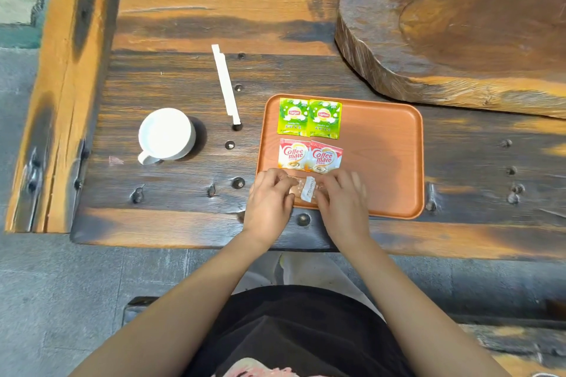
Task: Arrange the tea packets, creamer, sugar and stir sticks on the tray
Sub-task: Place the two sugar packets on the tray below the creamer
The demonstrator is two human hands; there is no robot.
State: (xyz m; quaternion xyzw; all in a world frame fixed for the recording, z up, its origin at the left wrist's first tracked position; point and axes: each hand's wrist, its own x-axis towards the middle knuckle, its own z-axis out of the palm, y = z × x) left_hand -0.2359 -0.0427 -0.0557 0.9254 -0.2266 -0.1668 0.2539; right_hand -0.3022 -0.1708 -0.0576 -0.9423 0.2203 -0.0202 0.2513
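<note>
Sugar packets (307, 188): clear, crinkled plastic sachets with a white printed label too blurred to read, lying at the tray's near-left corner under both hands.
Left hand (269, 202): fingers curled down, tips pressing the sachets' left end.
Right hand (343, 197): fingers bent, pinching the sachets' right end; hand slightly blurred.
Creamer (310, 156): two red-and-white "Coffee mate" sachets side by side, just beyond the sugar.
Tea packets (309, 118): two green "Lipton" packets with Chinese characters, edges touching, at the tray's far-left corner.
Tray (386, 156): orange-brown rectangle, rounded corners, raised rim, right half bare.
Stir sticks (226, 84): white paper-wrapped, long and flat, off the tray to its left.
Mug (165, 135): white ceramic, handle toward the person.
Table (171, 82): dark, rough-grained planks with metal studs.
Wood slab (459, 30): thick, irregular, at the far right.
</note>
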